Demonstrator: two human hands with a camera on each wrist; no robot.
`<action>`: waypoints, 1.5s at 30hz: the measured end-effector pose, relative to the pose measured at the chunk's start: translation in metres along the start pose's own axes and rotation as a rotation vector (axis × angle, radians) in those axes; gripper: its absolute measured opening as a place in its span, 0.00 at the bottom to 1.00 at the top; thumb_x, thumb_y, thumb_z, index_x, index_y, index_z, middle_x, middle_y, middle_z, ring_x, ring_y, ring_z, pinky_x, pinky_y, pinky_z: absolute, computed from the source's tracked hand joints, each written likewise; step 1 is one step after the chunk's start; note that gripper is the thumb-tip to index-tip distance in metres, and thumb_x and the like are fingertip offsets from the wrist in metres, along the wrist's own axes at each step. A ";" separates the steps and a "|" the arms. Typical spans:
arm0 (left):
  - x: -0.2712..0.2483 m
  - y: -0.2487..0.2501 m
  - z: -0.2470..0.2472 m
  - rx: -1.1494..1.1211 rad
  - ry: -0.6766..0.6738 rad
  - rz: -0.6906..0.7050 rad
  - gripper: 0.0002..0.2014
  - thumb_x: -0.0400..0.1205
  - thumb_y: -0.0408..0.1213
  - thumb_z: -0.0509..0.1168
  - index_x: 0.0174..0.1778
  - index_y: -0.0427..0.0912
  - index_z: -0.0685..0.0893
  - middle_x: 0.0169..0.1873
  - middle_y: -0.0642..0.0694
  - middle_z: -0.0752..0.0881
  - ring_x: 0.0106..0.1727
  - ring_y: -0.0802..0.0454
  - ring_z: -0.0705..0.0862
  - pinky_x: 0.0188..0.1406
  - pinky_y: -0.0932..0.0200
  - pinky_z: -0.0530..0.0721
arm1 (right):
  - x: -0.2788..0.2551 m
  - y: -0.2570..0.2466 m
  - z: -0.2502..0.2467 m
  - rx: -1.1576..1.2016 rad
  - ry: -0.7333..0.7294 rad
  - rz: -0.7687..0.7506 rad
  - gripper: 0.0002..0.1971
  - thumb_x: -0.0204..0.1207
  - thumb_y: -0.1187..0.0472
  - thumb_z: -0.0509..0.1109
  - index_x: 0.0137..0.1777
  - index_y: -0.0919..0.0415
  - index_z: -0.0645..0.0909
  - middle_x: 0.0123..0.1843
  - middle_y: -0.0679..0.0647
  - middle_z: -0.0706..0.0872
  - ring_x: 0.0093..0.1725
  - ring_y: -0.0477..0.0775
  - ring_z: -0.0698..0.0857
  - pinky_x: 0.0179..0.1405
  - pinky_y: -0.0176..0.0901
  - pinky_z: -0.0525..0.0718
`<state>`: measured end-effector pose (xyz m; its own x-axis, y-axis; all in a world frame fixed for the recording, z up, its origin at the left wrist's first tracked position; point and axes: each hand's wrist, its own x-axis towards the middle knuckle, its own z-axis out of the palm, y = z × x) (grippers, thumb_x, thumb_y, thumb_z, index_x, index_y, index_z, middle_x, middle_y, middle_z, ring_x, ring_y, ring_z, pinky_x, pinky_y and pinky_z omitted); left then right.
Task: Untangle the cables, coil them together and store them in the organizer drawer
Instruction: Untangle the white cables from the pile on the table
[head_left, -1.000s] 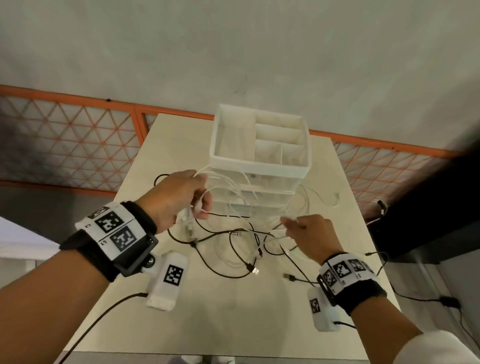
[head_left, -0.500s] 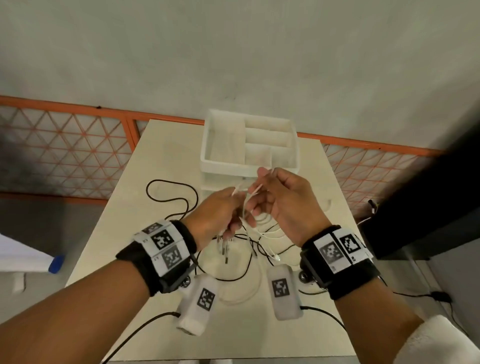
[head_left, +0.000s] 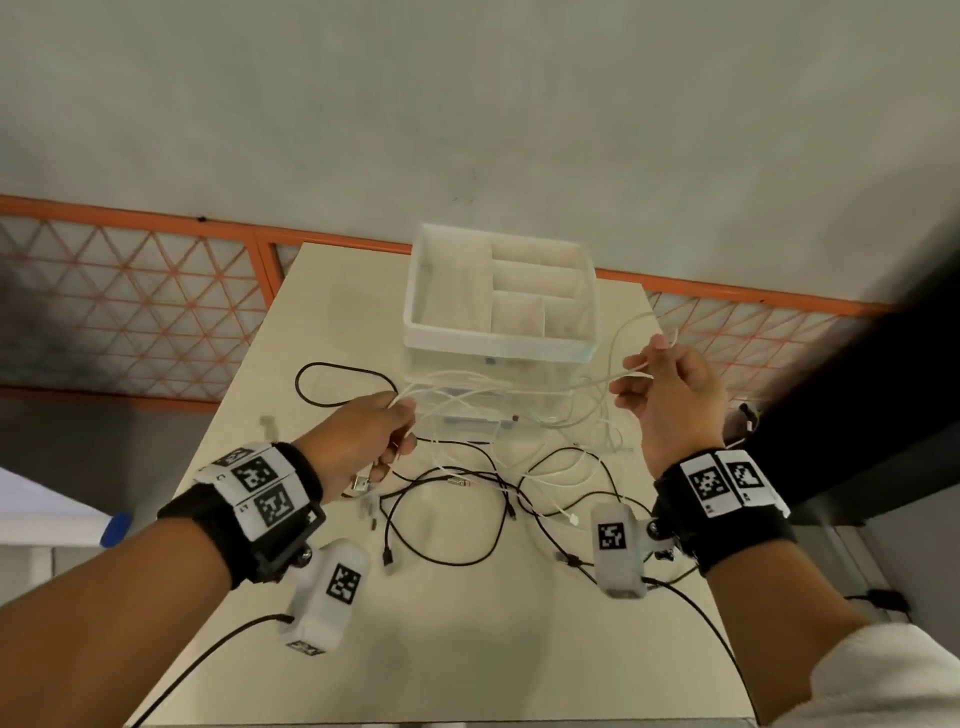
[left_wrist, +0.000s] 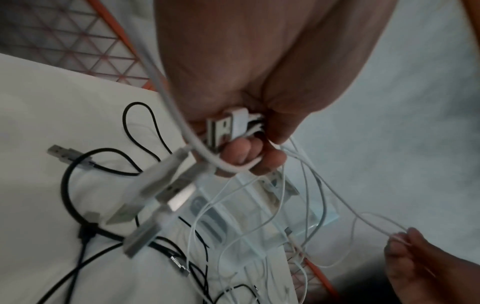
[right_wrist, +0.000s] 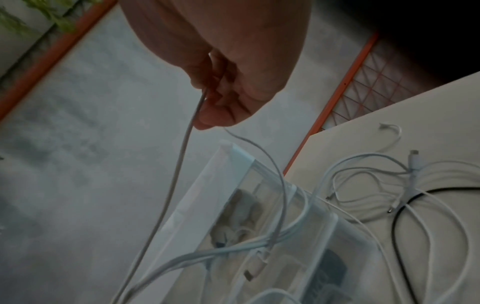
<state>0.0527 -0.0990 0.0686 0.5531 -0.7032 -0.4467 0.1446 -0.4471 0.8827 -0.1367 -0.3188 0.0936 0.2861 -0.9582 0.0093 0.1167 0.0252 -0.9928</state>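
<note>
My left hand (head_left: 379, 441) is raised above the table and grips a bunch of white cables (head_left: 467, 395) with their USB plugs (left_wrist: 223, 127) held against the palm. My right hand (head_left: 654, 374) is up at the right and pinches one white cable (right_wrist: 182, 156) pulled out sideways from that bunch. Black cables (head_left: 457, 514) lie tangled on the table under both hands, with more white loops (right_wrist: 363, 176) beside them. The white organizer (head_left: 498, 343), with an open divided top and clear drawers below, stands at the far end of the table.
The beige table (head_left: 467, 649) is narrow, with edges close on both sides. An orange mesh railing (head_left: 130, 312) runs behind it. A dark object (head_left: 857, 415) stands off the right edge. A black lead (head_left: 343, 384) loops left of the organizer.
My hands were together in front of the organizer; now the right hand has drawn away to the right, stretching a white cable out of the bunch. The left hand stays gripping.
</note>
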 end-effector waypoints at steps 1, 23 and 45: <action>-0.001 0.002 0.000 -0.011 -0.015 0.009 0.14 0.91 0.42 0.55 0.40 0.42 0.74 0.27 0.47 0.78 0.24 0.53 0.67 0.18 0.61 0.67 | 0.001 -0.001 0.001 0.007 0.019 0.005 0.11 0.87 0.55 0.67 0.47 0.61 0.80 0.31 0.52 0.87 0.25 0.54 0.85 0.24 0.43 0.81; -0.001 0.011 0.021 -0.233 -0.042 0.104 0.14 0.89 0.40 0.58 0.39 0.39 0.78 0.27 0.49 0.70 0.29 0.54 0.67 0.31 0.57 0.69 | -0.046 0.005 0.028 -0.827 -0.110 -0.535 0.21 0.75 0.47 0.77 0.67 0.51 0.85 0.67 0.58 0.75 0.52 0.51 0.82 0.53 0.48 0.87; -0.003 0.021 0.038 -0.281 -0.193 0.175 0.14 0.90 0.39 0.56 0.45 0.38 0.83 0.30 0.45 0.77 0.33 0.49 0.80 0.46 0.50 0.79 | -0.022 -0.023 0.029 -0.525 -0.331 -0.371 0.06 0.66 0.55 0.86 0.37 0.52 0.92 0.42 0.44 0.90 0.27 0.42 0.76 0.35 0.35 0.80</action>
<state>0.0226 -0.1275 0.0826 0.4281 -0.8589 -0.2811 0.2955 -0.1609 0.9417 -0.1184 -0.2904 0.1201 0.5993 -0.7380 0.3100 -0.1862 -0.5051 -0.8427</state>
